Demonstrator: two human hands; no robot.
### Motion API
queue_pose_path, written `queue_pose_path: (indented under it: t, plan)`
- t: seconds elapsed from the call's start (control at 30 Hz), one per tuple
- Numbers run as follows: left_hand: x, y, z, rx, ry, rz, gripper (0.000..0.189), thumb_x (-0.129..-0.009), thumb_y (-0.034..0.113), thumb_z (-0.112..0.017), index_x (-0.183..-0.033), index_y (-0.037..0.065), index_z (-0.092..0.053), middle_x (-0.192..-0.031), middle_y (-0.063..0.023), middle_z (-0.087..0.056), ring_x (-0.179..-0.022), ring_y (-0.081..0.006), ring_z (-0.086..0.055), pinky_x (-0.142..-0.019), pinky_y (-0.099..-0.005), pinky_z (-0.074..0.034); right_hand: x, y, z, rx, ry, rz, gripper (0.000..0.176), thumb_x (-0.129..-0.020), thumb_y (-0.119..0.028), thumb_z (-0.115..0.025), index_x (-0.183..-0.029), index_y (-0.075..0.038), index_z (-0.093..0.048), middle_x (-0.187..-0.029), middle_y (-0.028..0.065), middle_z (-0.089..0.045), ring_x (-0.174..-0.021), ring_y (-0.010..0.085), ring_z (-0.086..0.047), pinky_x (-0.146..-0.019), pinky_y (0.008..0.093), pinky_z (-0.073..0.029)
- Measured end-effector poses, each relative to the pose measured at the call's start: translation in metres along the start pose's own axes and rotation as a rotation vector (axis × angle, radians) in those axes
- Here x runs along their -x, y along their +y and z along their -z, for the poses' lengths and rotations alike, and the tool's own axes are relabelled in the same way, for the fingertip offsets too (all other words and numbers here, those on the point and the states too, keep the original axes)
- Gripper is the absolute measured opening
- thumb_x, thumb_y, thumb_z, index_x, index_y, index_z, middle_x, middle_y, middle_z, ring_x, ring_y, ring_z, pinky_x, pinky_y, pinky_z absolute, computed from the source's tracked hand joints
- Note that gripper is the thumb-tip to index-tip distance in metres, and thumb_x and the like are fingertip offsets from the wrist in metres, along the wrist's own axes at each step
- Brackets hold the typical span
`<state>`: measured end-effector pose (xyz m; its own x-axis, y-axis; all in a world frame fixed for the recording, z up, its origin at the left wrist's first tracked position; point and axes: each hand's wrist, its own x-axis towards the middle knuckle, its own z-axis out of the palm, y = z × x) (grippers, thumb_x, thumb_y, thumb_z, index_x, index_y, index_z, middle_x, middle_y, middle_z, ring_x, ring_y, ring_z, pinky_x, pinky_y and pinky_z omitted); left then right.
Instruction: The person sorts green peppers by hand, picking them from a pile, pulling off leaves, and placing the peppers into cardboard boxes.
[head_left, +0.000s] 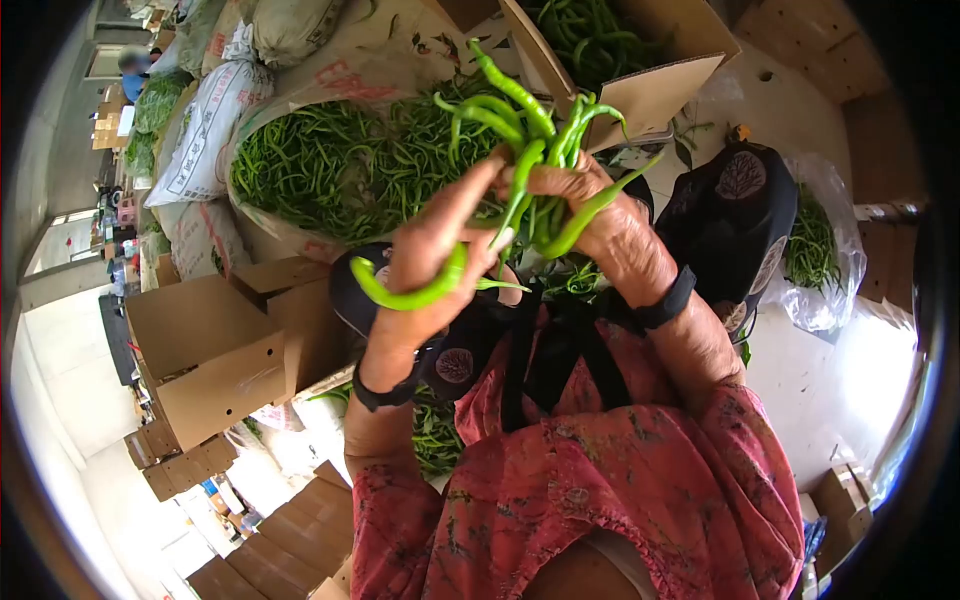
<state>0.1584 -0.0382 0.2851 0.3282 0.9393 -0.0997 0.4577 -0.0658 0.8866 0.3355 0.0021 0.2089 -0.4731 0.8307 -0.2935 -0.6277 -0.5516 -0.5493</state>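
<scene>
A bunch of long green chili peppers (572,135) is gripped in my right hand (600,205), with tips sticking out above and below the fingers. My left hand (430,250) is raised close beside it, its fingers closed around a curved green pepper (415,290) and touching the bunch. Both hands are over my lap. Beyond them lies a large open sack (262,225) with a heap of loose green peppers (320,160) inside. Some fingertips are hidden behind the peppers.
An open cardboard box (655,95) holding peppers stands at the top right. More cardboard boxes (215,350) are at the left. Full white sacks (215,130) lie at the upper left. A clear plastic bag (835,295) with peppers sits at the right. A person (133,80) is far off.
</scene>
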Motion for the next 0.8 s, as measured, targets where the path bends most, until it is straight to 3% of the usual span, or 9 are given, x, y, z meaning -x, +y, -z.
queue_pose_path:
  t: [0.13,0.2,0.33,0.53,0.6,0.63,0.73,0.77,0.8]
  plan:
    - [0.004,0.006,0.029,0.468,0.313,0.224,0.049,-0.089,0.012,-0.065,-0.134,0.003,-0.048,-0.082,-0.0067,-0.064,-0.061,-0.0097,-0.059,-0.048,-0.0197,-0.044,-0.008,-0.005,0.023,-0.134,-0.261,0.076,0.041,-0.081,-0.01,-0.066,-0.118,0.002,-0.056,-0.098,0.0116,-0.064,-0.089,0.0192,-0.063,-0.08,0.0321,-0.053]
    - [0.001,-0.011,0.041,0.4,0.325,0.231,0.047,-0.087,0.013,-0.067,-0.13,0.003,-0.051,-0.061,0.0037,-0.045,-0.049,-0.0033,-0.038,-0.04,-0.0167,-0.025,-0.008,-0.007,0.03,-0.104,-0.295,0.079,0.042,-0.081,-0.01,-0.066,-0.12,0.002,-0.055,-0.101,0.0134,-0.064,-0.091,0.0192,-0.062,-0.081,0.0333,-0.053]
    - [-0.011,-0.026,0.051,0.294,0.125,0.371,0.061,-0.081,0.012,-0.07,-0.136,0.003,-0.044,-0.069,0.002,-0.052,-0.056,-0.0034,-0.042,-0.045,-0.0181,-0.03,-0.008,-0.003,0.035,-0.209,-0.247,0.05,0.043,-0.081,-0.01,-0.067,-0.121,0.003,-0.055,-0.101,0.0125,-0.065,-0.092,0.0196,-0.062,-0.086,0.0341,-0.051]
    - [-0.031,-0.045,0.056,0.142,-0.315,0.331,0.079,-0.077,0.012,-0.076,-0.143,0.003,-0.033,-0.086,-0.0047,-0.062,-0.076,-0.0085,-0.056,-0.066,-0.0239,-0.046,0.006,-0.009,0.007,0.399,-0.16,0.078,0.037,-0.081,-0.007,-0.073,-0.116,-0.002,-0.064,-0.11,0.0072,-0.067,-0.102,0.016,-0.063,-0.093,0.0315,-0.049]
    - [-0.042,-0.051,0.048,-0.036,-0.479,0.222,0.079,-0.079,0.007,-0.075,-0.144,0.003,-0.031,-0.095,-0.0059,-0.063,-0.084,-0.011,-0.06,-0.073,-0.0272,-0.05,0.006,-0.006,0.008,0.409,-0.262,0.013,0.046,-0.082,-0.003,-0.072,-0.125,-0.003,-0.058,-0.115,0.0056,-0.065,-0.103,0.0121,-0.06,-0.093,0.031,-0.049]
    - [-0.047,-0.038,0.033,-0.271,-0.338,-0.34,0.075,-0.081,0.004,-0.073,-0.145,0.005,-0.033,-0.113,-0.008,-0.061,-0.097,-0.0134,-0.06,-0.081,-0.0297,-0.052,0.006,-0.003,0.002,0.366,-0.267,0.094,0.051,-0.082,-0.003,-0.072,-0.13,-0.003,-0.054,-0.116,0.0055,-0.065,-0.103,0.0115,-0.06,-0.093,0.0303,-0.049]
    - [-0.061,-0.054,0.034,0.352,-0.637,0.201,0.063,-0.087,0.01,-0.068,-0.142,0.007,-0.038,-0.134,-0.0094,-0.052,-0.116,-0.0181,-0.054,-0.097,-0.034,-0.048,0.012,-0.01,-0.003,0.529,-0.313,0.169,0.058,-0.081,-0.001,-0.072,-0.134,-0.003,-0.048,-0.112,0.0018,-0.065,-0.098,0.0088,-0.059,-0.089,0.0271,-0.049]
    - [-0.055,-0.06,0.032,0.988,-0.607,0.317,0.054,-0.093,0.018,-0.06,-0.141,0.006,-0.04,-0.13,-0.0095,-0.056,-0.116,-0.0197,-0.055,-0.098,-0.0345,-0.049,0.017,-0.017,-0.006,0.559,-0.308,0.211,0.052,-0.081,0.0,-0.072,-0.129,-0.002,-0.052,-0.108,0.0008,-0.066,-0.095,0.0081,-0.059,-0.087,0.0268,-0.049]
    - [-0.061,-0.059,0.026,0.483,-0.535,0.009,0.058,-0.093,0.035,-0.058,-0.139,0.003,-0.042,-0.123,-0.0124,-0.058,-0.111,-0.0204,-0.057,-0.093,-0.0324,-0.05,0.022,-0.024,-0.009,0.59,-0.301,0.253,0.047,-0.08,0.0,-0.071,-0.124,-0.002,-0.056,-0.103,-0.0003,-0.067,-0.091,0.0074,-0.059,-0.084,0.0265,-0.05]
